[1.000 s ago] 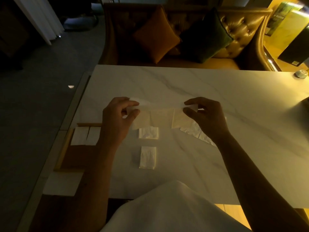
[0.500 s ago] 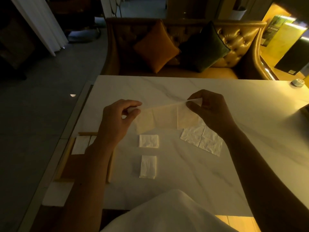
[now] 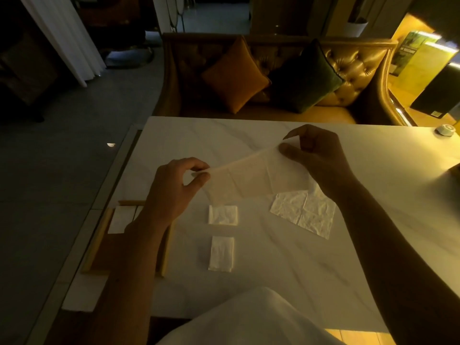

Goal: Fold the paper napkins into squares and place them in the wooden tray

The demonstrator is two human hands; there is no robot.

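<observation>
Dimly lit: left grip (image 3: 174, 192), right grip (image 3: 318, 158) each pinch napkin (image 3: 249, 180) end above marble table (image 3: 373, 232); sofa (image 3: 353, 70) behind.

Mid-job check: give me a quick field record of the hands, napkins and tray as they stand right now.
left hand: pinches the held napkin at its left end
right hand: pinches its right end
held napkin: stretched in the air over the table
far folded napkin: on the table
near folded napkin: on the table, apart from it
open napkin: flat, below the right wrist
wooden tray: at the table's left edge
tray napkin: at its far end
</observation>
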